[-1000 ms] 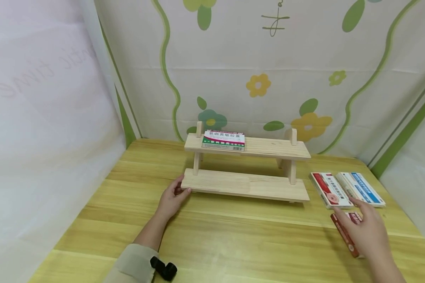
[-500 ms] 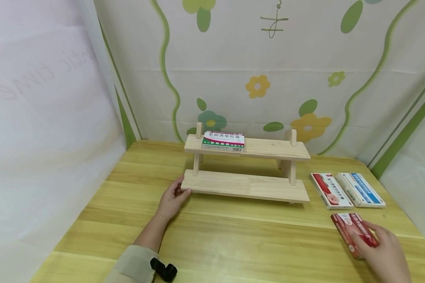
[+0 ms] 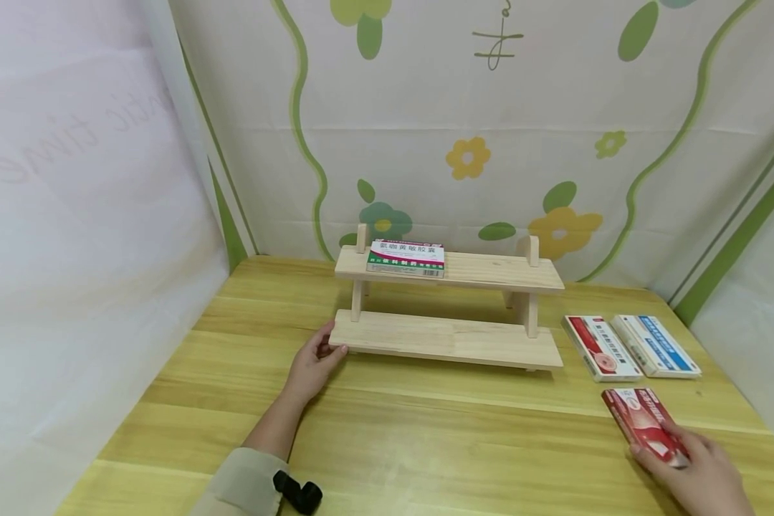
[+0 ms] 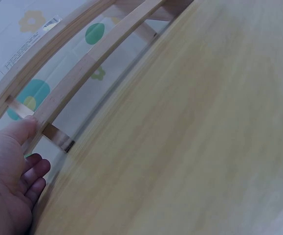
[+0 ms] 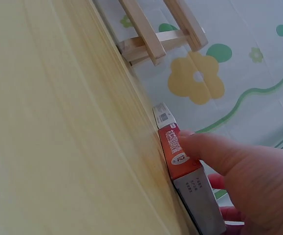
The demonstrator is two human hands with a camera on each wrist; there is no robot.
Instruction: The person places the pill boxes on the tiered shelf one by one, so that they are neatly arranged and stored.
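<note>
A two-tier wooden display rack (image 3: 451,337) stands on the table. My left hand (image 3: 311,365) grips the left end of its lower board, thumb at the front edge; in the left wrist view the other fingers curl below that board. At the right, a red medicine box (image 3: 641,419) lies flat on the table. My right hand (image 3: 699,466) holds it by its near end, thumb on the left side and fingers on the right. In the right wrist view the thumb presses the red side of the medicine box (image 5: 178,152), and the hand hides its far side.
A white, magenta and green medicine box (image 3: 406,258) lies on the rack's upper board, at the left. Beyond the red box lie a red-and-white medicine box (image 3: 601,347) and a blue-and-white one (image 3: 658,345), side by side. Printed cloth (image 3: 387,93) hangs behind the table.
My right hand has moved back toward the near end of the red box and taken hold of it, uncovering its top. The left hand stays on the rack.
</note>
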